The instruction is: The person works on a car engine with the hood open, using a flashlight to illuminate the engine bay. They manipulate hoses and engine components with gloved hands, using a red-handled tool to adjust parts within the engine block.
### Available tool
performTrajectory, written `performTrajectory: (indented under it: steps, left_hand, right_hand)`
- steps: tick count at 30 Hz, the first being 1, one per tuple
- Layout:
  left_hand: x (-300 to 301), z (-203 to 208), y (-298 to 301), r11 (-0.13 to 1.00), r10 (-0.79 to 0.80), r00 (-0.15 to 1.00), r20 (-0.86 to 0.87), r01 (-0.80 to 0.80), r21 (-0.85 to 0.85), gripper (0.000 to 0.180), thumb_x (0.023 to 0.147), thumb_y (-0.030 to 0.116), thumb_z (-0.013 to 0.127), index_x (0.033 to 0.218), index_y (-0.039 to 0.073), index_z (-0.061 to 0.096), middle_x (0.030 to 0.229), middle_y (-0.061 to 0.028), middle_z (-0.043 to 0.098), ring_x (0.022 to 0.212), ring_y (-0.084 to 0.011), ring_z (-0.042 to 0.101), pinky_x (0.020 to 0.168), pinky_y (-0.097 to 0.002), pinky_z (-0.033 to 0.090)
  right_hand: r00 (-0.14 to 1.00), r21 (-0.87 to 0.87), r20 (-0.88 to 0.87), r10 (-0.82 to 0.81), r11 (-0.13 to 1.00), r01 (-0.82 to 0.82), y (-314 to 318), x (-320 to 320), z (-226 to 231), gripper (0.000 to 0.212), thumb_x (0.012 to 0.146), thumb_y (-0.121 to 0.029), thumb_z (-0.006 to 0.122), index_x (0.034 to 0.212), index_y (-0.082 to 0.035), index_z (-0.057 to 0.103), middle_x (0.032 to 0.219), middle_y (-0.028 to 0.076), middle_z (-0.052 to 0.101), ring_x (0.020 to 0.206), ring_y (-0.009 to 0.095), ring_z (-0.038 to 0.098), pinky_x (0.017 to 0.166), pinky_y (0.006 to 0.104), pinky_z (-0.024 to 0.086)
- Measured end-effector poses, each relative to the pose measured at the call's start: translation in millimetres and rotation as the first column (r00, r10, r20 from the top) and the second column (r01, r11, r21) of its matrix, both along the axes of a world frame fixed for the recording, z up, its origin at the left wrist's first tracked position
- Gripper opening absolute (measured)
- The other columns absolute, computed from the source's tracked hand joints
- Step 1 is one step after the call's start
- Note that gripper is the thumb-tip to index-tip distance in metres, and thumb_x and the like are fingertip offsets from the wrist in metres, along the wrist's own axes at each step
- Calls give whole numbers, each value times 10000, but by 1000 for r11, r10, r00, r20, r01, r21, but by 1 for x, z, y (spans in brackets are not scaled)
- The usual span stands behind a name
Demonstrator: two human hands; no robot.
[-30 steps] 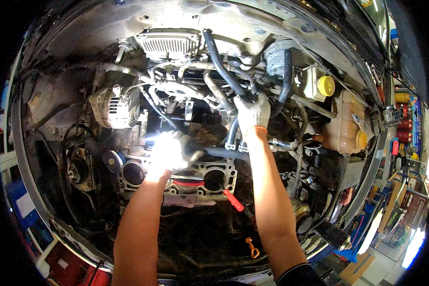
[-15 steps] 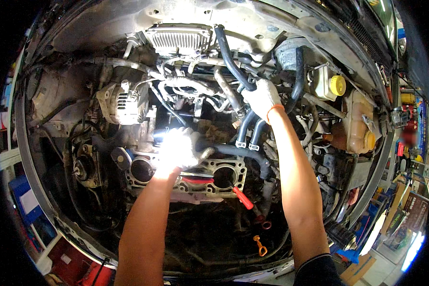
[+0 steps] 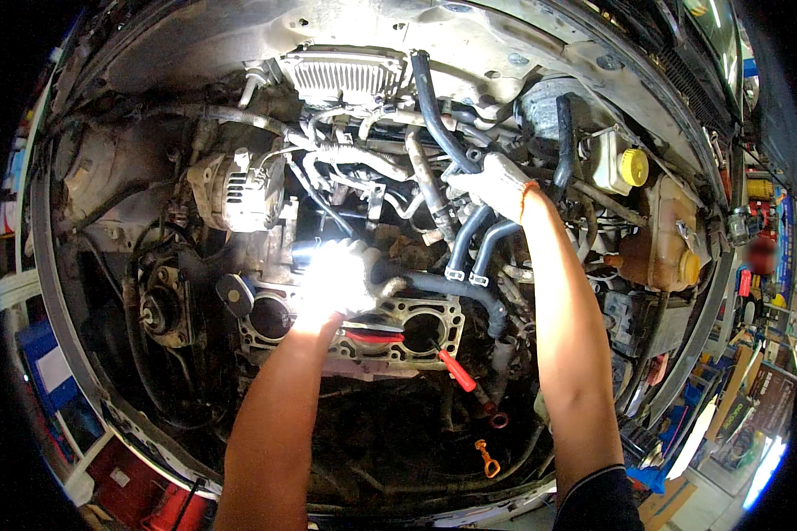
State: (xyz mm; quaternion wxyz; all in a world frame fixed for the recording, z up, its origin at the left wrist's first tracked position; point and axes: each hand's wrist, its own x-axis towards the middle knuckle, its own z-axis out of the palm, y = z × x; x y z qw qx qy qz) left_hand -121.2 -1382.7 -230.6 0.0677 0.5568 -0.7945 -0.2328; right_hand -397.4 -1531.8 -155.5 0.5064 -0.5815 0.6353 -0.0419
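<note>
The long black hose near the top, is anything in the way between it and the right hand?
Nothing visible stands between them: the gloved right hand is right at the lower end of the black hose. The glove hides that spot, so I can't tell how firmly it's held.

Pale lettering (image 3: 731, 413) on a dark box (image 3: 738, 400)

A car repair workshop around me, an open engine bay (image 3: 106, 164) about the left hand (image 3: 341, 279) and right hand (image 3: 498, 188), an engine block (image 3: 416, 357) with bores showing below the left, boxes (image 3: 775, 394) well right of both.
</note>
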Motion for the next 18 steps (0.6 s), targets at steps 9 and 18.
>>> performTrajectory:
  steps: [9, 18]
  left_hand:
    - [-2, 3, 1, 999, 22, 1000, 14, -22, 23, 620, 790, 602, 828, 1092, 62, 782, 1028, -159, 737, 987, -353, 686, 894, -454, 544]
    - [-5, 4, -2, 998, -13, 1000, 25, 12, 67, 659, 811, 617, 800, 1108, 30, 766, 1070, -167, 723, 1025, -352, 678, 936, -458, 535]
  right_hand:
    - [914, -495, -338, -224, 869, 29, 23, 22, -31, 429, 923, -290, 772, 1206, 20, 686, 1156, 280, 715, 1026, 457, 720, 944, 493, 580]
    - [902, -728, -354, -247, 679, -100, 36, 16, -19, 446, 904, -156, 738, 1312, -51, 592, 1200, 249, 678, 1047, 414, 729, 919, 521, 598]
